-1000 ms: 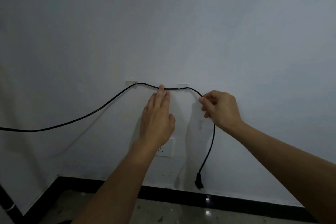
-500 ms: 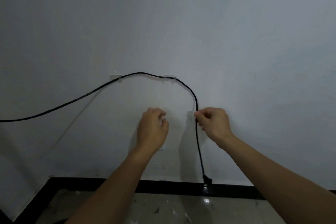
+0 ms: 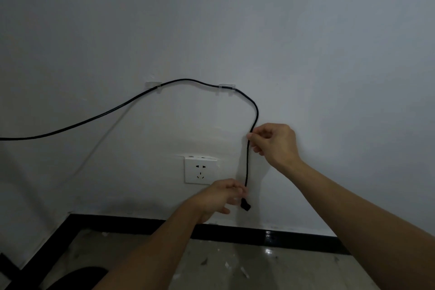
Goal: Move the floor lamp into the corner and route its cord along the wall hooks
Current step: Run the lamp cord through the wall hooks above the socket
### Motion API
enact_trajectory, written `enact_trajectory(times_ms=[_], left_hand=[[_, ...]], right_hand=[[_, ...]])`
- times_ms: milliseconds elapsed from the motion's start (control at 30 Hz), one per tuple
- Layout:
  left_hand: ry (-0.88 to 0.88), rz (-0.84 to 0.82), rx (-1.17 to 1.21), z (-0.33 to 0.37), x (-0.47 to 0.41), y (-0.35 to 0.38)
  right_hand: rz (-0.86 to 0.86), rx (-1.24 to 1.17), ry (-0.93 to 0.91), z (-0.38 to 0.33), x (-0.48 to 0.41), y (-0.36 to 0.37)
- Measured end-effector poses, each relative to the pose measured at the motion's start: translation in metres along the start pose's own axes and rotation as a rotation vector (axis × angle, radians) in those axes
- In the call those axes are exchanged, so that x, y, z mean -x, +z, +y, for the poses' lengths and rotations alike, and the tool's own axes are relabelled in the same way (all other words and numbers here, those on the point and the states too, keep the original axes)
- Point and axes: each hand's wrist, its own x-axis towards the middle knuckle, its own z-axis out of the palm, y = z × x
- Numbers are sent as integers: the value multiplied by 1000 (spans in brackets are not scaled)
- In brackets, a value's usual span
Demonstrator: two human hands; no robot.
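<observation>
A thin black cord [image 3: 103,114] comes in from the left edge and rises along the white wall. It passes through two clear wall hooks, the left hook [image 3: 153,84] and the right hook [image 3: 226,86], then bends down. My right hand [image 3: 274,142] pinches the hanging stretch below the bend. My left hand [image 3: 222,196] is closed on the cord's lower end, just above the black plug [image 3: 245,205], which hangs free beside a white wall socket [image 3: 199,170]. The lamp itself is out of view.
A black baseboard [image 3: 235,233] runs along the foot of the wall and turns the corner at lower left. Below it lies a glossy speckled floor [image 3: 235,266]. A dark rounded shape [image 3: 80,276] shows at the bottom left.
My left hand dropped from the wall down to the cord's end near the plug, uncovering the socket. My right hand still pinches the hanging cord. The view shifted slightly.
</observation>
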Motion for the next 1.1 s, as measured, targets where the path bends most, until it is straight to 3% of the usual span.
enact_trajectory(times_ms=[67,233,433,600,867,1100], left_hand=[[13,-2,33,1,-3,5],[65,208,104,8,-11,12],[173,335,16,9,-29,23],[217,450,-102,13,-48,32],[276,170,27,20,-37,36],[272,17,-43,36,-22,48]], right_hand=[[-10,106,-30,-2,-4,-2],[34,426,-78,-13,-6,-1],[63,448,-12,-22,-7,3],[-73,543,65,-34,-23,-9],[3,599,-43,-35,-24,-23],[-42,656,-100,-37,-22,-25]])
